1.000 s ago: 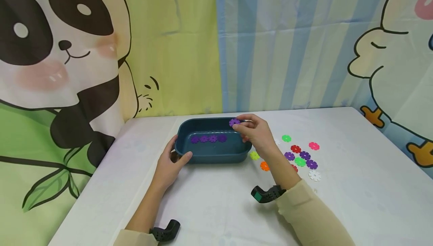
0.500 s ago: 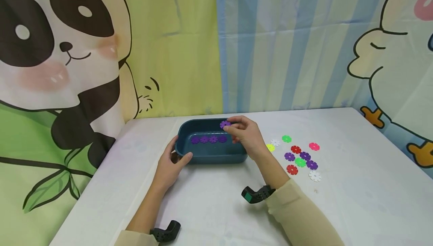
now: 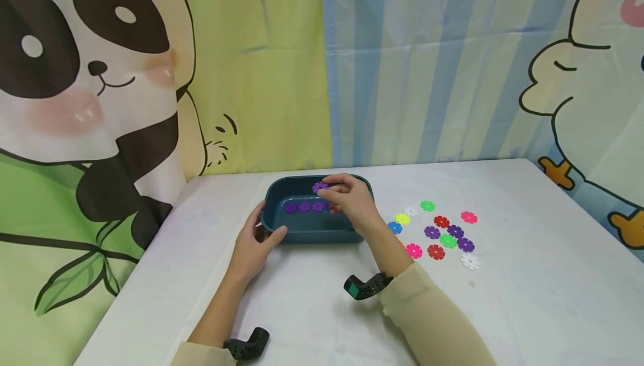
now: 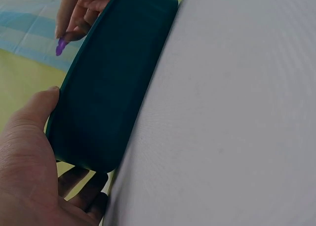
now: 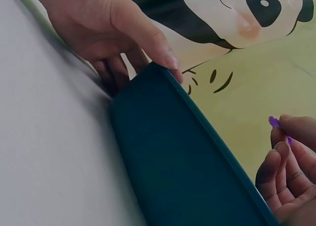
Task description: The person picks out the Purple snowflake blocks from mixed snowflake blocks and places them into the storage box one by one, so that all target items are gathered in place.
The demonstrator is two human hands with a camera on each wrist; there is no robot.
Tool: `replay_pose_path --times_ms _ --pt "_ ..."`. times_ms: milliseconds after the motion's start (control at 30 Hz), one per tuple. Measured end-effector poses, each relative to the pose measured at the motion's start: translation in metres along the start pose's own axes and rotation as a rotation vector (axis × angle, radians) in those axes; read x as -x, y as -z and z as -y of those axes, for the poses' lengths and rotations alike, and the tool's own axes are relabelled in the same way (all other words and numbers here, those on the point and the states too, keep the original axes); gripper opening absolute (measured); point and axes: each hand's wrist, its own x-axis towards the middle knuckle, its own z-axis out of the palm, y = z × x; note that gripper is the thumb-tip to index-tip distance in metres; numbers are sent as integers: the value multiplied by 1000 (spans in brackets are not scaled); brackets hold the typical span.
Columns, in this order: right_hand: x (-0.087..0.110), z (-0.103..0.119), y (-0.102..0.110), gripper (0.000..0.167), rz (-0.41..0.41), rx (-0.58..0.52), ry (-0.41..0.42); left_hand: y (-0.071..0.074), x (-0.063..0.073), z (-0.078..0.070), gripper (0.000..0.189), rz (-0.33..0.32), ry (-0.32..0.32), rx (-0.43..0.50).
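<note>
A dark teal plastic tub rests on the white-covered table. My left hand grips its left end, thumb on the near rim and fingers behind the end wall. Over the inside of the tub, my right hand pinches a purple snowflake disc between thumb and index finger. Below it on the tub floor, several more purple snowflake discs lie in a row, the right end partly covered by my right fingers. In the right wrist view the held disc shows edge-on above the rim.
To the tub's right, loose snowflake discs are scattered: red, green, purple, white, pink, yellow and blue. A printed curtain hangs behind the table.
My right hand has moved left over the tub, carrying the purple snowflake disc from near the right end toward the middle. My left hand and the tub have stayed put.
</note>
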Motion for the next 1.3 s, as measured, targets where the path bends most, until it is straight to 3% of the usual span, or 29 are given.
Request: replay_pose_path --times_ms 533,967,1300 --pt "-12 -1 -19 34 45 87 -71 1 0 -3 87 1 -2 3" --pt "-25 -5 -33 30 116 219 -147 -1 1 -2 85 -8 0 12" --pt "-31 -10 -48 24 152 286 -218 0 0 -3 87 -14 -10 -24"
